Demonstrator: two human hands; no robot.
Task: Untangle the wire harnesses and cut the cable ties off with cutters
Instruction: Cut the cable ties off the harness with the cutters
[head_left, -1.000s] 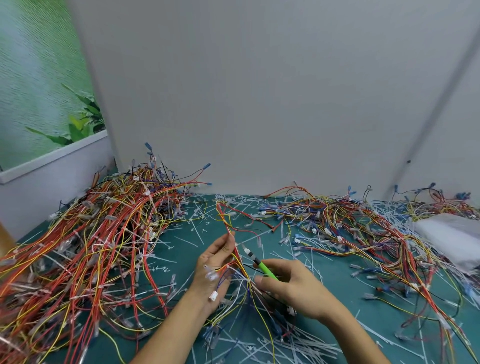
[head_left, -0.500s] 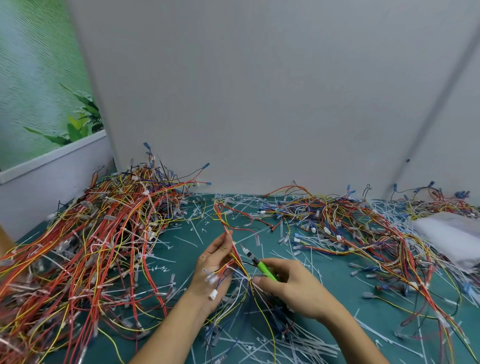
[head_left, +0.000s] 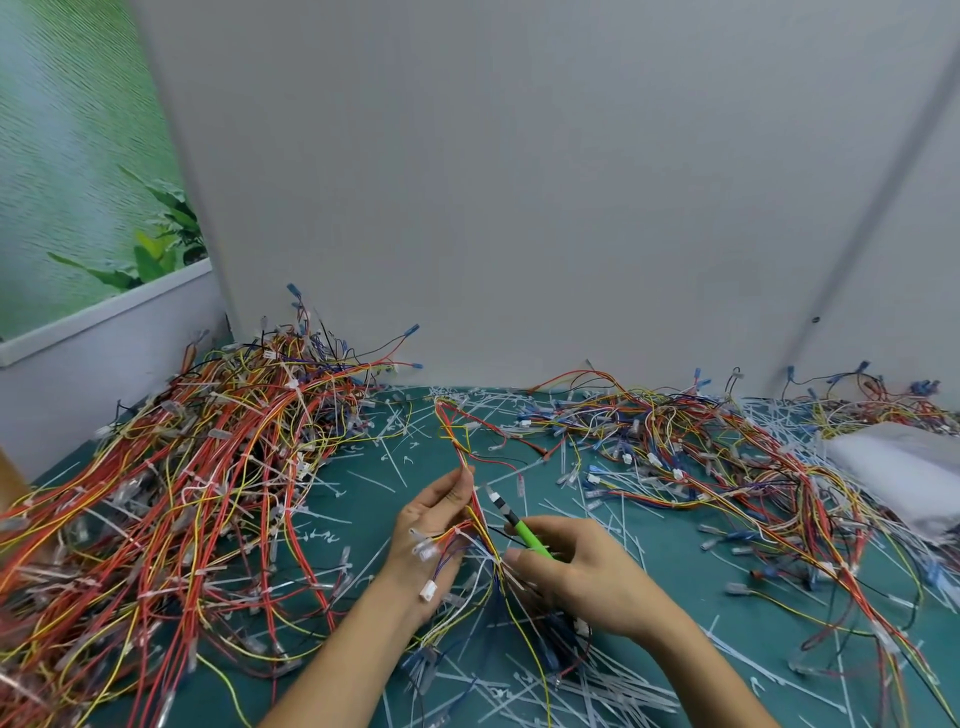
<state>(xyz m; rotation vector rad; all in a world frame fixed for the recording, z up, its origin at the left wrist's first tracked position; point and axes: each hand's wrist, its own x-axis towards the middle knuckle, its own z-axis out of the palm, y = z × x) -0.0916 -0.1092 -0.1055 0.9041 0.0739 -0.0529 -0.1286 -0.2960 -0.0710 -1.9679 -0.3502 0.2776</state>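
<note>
Wire harness of red and yellow strands rises between both hands above the bench. Left hand pinches it; right hand grips green-handled cutters, tip just beside the strands.

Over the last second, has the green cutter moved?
No. The cutter in the right hand sits where it was against the grey wall, its tip beside the wires that the left hand holds.
</note>
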